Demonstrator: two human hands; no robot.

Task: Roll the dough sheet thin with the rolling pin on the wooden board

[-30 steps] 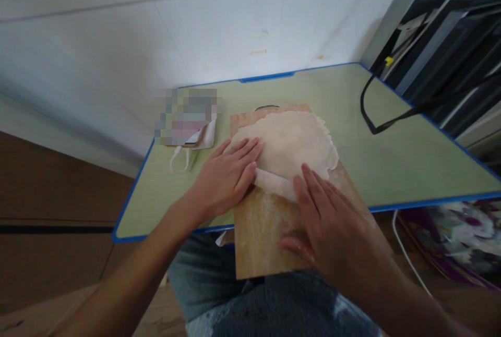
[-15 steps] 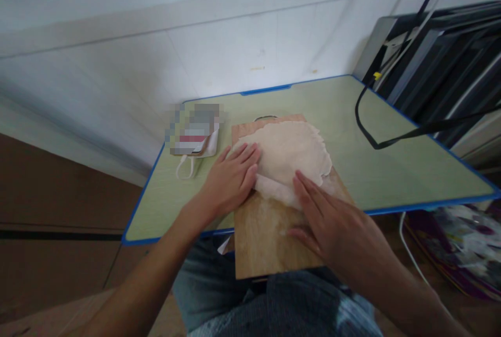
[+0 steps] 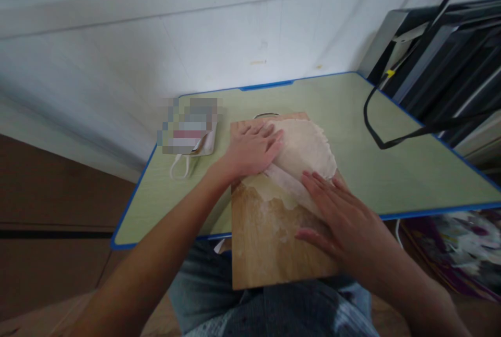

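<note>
A wide, thin sheet of pale dough (image 3: 307,144) with a ragged edge lies on a wooden board (image 3: 260,253). Across it runs a whitish, floury rolling pin (image 3: 287,183), slanting down to the right. My left hand (image 3: 254,150) lies flat over the pin's left end, fingers stretched forward over the dough. Over the right end rests my right hand (image 3: 338,209), its fingers extended and its thumb held apart above the board. Both palms cover the pin's ends. Some dough shows on the near side of the pin.
The board sits on a pale green table (image 3: 391,170) with a blue edge and overhangs its front. A blurred-out item with a white loop (image 3: 180,167) lies at left. A black strap (image 3: 403,141) hangs over the right side. Behind is a white wall (image 3: 219,50).
Both hands and the rolling pin have moved forward over the dough, the left hand farther than the right. The pin slants more, and more dough shows on its near side.
</note>
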